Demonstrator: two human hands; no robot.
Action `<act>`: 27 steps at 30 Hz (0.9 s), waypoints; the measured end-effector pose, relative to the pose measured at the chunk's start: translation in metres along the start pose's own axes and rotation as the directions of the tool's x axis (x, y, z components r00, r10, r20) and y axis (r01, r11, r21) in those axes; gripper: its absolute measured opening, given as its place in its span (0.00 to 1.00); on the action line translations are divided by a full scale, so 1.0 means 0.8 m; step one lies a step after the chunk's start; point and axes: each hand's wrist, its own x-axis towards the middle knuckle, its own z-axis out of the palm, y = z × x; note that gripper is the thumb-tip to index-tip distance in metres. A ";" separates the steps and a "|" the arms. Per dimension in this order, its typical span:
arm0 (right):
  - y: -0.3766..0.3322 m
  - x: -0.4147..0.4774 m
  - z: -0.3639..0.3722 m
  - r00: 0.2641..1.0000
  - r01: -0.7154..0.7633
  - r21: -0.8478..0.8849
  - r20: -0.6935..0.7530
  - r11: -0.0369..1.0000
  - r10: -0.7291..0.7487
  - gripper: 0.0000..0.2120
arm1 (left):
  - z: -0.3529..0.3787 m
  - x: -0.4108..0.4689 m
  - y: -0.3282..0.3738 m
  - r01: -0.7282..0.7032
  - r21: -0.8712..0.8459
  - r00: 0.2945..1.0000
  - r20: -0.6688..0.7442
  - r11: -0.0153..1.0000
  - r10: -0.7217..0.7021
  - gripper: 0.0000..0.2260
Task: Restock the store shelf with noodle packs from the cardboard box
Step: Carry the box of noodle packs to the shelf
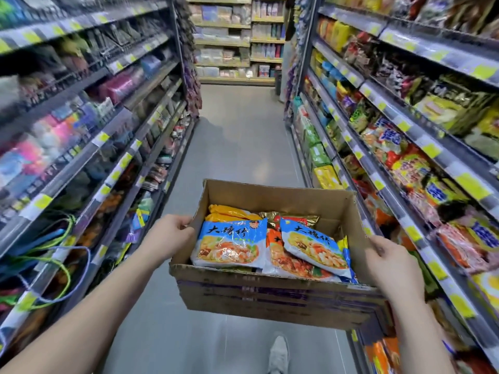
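An open cardboard box [270,298] is held up in front of me over the aisle floor. My left hand [170,236] grips its left wall, and my right hand [388,268] grips its right wall. Inside lie several noodle packs: a blue and white pack [231,242] at the left, a second blue pack [316,248] tilted at the right, a yellow pack [229,211] behind them and an orange pack between. The noodle shelf [399,168] runs along my right, stacked with colourful packs.
Shelving with household goods [81,136] lines the left side of the narrow aisle. The grey floor [237,147] runs ahead to more shelves [237,39] at the far end. My shoe [278,352] shows below the box.
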 end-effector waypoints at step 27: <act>-0.143 0.458 0.107 0.992 0.085 -0.039 0.102 0.996 -0.080 0.22 | 0.028 0.429 0.114 0.150 -0.062 0.988 -0.025 0.987 -0.151 0.11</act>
